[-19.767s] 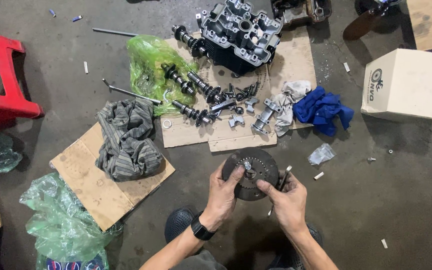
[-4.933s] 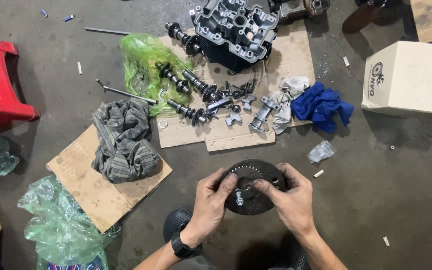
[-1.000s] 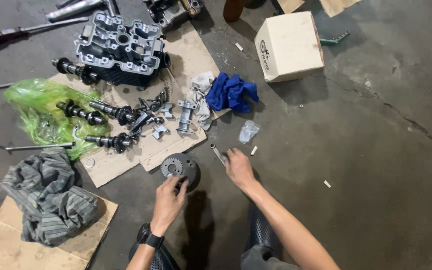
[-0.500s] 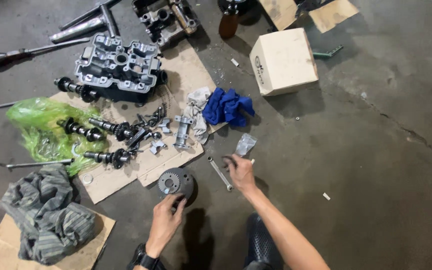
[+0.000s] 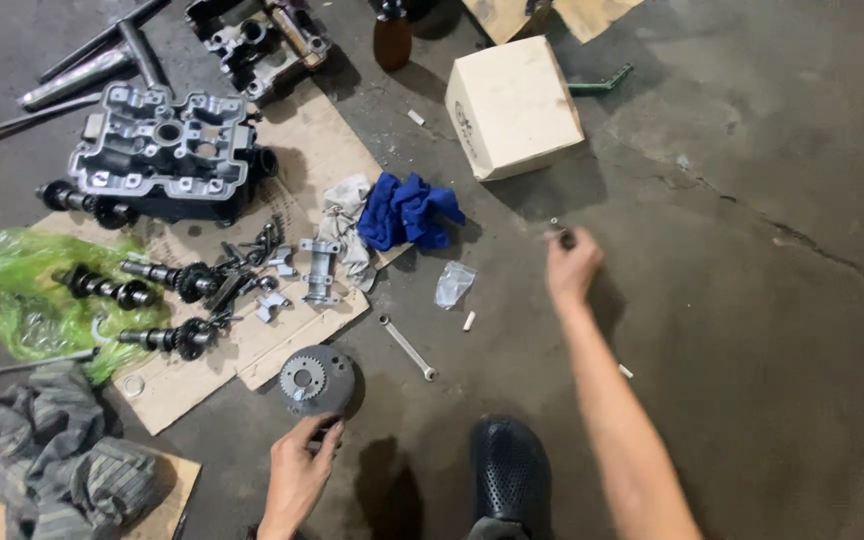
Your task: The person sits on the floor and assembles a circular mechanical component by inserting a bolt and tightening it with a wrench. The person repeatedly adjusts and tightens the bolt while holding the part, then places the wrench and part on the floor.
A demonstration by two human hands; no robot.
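A round grey metal drum with a toothed gear face (image 5: 315, 378) stands on the concrete floor by the edge of a cardboard sheet (image 5: 327, 150). My left hand (image 5: 300, 468) lies just below the drum, fingers apart, with the fingertips touching its lower rim. My right hand (image 5: 570, 264) is stretched out to the right of a beige cardboard box (image 5: 514, 105). Its fingertips are pinched on a small dark metal part (image 5: 563, 236), which is blurred. A small spanner (image 5: 407, 347) lies on the floor between my two hands.
An engine cylinder head (image 5: 164, 150), camshafts (image 5: 167, 278) and several small parts lie on the cardboard. Nearby are a blue cloth (image 5: 409, 210), a green plastic bag (image 5: 22, 300), a grey rag (image 5: 57, 450), a small clear bag (image 5: 453, 283) and my black shoe (image 5: 509, 472).
My right hand has left the spanner on the floor and reached out to the right, towards the box. My left hand has slid to the drum's lower edge. The view has turned rightwards.
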